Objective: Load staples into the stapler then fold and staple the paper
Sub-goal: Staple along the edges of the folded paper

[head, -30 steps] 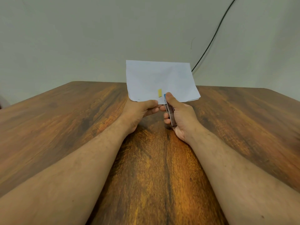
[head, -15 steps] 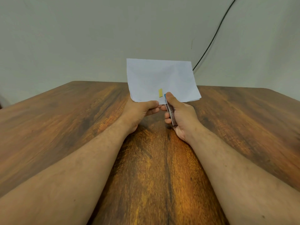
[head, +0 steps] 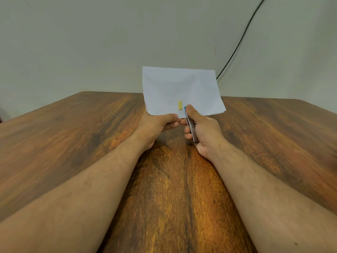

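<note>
Up front, left hand [head: 158, 123] pinches the paper [head: 182, 90] (folded); right hand [head: 204, 130] grips the stapler [head: 191, 129] at its edge

No text can be read on the paper [head: 180, 88] or the stapler [head: 191, 129].

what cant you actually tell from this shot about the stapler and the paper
- Stapler, head view: mostly wrapped by the right hand; whether staples are loaded is hidden.
- Stapler mouth: behind the thumb and the paper edge, so whether it bites the sheets cannot be told.
- Staples in the paper: too small to see.
- Yellow mark on the paper: too small to identify.
- Left hand fingers behind the paper: hidden by the sheet.
</note>
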